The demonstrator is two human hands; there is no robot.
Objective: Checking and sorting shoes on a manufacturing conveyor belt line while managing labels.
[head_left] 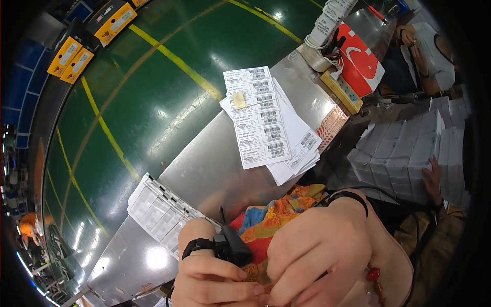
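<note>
At the lower edge, my left hand (212, 281) and my right hand (317, 250) meet, fingers bent and pinched together. Whatever lies between the fingertips is cut off by the picture's edge and too small to name. A black strap with a small black device (232, 248) is on my left wrist. Patterned orange, red and blue cloth (286, 210) shows behind the hands. Just left of them lies a stack of white folded sheets (158, 207) on the metal table. Farther off, a sheet of printed barcode labels (261, 128) with a yellow note (239, 100) rests on other label sheets (299, 138).
The metal table (204, 153) borders a green surface (123, 102) with yellow lines. Beyond the labels are a yellow power strip (343, 92) and a red box (360, 59). At right, another person's hand (433, 179) touches white bundles (399, 148). Yellow-and-black boxes (115, 24) stand far left.
</note>
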